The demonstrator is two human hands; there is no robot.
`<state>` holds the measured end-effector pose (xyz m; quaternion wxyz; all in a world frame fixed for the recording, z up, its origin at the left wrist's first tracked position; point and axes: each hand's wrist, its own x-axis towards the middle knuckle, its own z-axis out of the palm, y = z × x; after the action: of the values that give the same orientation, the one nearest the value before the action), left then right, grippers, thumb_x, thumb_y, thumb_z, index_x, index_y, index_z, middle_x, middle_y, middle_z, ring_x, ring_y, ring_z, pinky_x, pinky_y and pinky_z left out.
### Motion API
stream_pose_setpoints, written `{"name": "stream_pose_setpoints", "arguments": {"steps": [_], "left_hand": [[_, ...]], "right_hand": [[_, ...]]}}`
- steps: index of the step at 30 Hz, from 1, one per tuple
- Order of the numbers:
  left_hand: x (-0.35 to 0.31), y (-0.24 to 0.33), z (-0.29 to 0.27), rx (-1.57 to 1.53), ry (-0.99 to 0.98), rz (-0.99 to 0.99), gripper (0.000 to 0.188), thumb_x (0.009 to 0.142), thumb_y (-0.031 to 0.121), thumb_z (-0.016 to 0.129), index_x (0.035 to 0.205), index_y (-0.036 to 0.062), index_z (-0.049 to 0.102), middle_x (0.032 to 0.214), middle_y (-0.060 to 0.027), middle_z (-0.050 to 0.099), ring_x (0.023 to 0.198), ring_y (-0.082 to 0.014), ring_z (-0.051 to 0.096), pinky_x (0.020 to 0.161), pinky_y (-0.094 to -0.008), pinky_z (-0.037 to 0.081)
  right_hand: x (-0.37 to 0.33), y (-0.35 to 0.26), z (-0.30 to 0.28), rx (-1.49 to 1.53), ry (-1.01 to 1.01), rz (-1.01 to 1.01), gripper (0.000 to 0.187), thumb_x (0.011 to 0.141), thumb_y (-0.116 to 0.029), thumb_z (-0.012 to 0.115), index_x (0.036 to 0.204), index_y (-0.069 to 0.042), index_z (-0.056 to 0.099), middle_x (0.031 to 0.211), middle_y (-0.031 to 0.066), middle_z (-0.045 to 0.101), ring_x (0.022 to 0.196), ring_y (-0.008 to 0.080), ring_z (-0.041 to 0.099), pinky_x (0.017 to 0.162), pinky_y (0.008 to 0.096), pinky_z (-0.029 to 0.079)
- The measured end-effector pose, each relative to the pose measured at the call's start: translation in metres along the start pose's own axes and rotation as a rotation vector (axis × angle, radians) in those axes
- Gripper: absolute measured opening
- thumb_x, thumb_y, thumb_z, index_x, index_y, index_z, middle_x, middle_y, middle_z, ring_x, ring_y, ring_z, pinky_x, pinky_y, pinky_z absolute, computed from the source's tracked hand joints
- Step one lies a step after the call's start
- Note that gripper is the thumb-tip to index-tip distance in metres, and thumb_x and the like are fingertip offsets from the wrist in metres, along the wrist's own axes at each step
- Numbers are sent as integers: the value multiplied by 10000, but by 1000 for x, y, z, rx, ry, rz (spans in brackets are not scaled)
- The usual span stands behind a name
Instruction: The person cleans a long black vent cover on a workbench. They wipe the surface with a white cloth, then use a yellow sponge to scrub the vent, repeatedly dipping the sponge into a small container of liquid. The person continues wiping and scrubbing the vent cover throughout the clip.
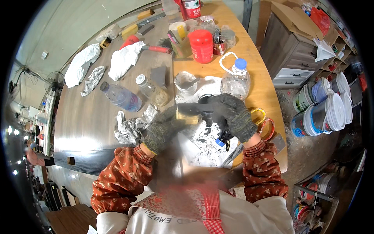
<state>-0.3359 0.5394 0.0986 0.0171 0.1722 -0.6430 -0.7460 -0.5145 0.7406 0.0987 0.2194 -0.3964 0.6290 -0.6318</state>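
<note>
Both my hands wear dark, speckled work gloves and are raised over a stained white sheet. My left hand is closed on a yellowish block-like piece; its motion blur hides the exact kind. My right hand is closed on a dark flat strip, which reaches left across the top of the yellowish piece. Whether the two touch I cannot tell. Black smears cover the sheet below, and a blue cap lies there under my right hand. Behind the hands stands a whitish tub with a grey spatula-like tool in it.
A handled clear jug with a blue cap stands behind my right hand, beside tape rolls. Two bottles and crumpled grey cloth are at left. Farther back are a red canister and white rags. Buckets stand right.
</note>
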Motion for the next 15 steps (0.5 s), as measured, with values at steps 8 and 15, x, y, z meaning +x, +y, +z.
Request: {"name": "stream_pose_setpoints", "arguments": {"steps": [8, 15], "left_hand": [[1, 24, 10, 691, -66, 388, 325, 929, 42, 567, 1252, 24, 603, 1273, -107, 604, 1149, -220, 602, 956, -338, 512], [7, -16, -27, 1091, -85, 533, 311, 947, 93, 585, 1250, 29, 614, 1246, -87, 627, 1125, -198, 609, 933, -333, 519]], "right_hand": [[-3, -19, 4, -78, -3, -26, 302, 849, -81, 651, 1141, -20, 606, 991, 125, 639, 890, 240, 636, 800, 359, 515], [10, 2, -12, -845, -33, -219, 327, 787, -120, 632, 1102, -50, 574, 1052, 148, 598, 902, 326, 632, 763, 437, 511]]}}
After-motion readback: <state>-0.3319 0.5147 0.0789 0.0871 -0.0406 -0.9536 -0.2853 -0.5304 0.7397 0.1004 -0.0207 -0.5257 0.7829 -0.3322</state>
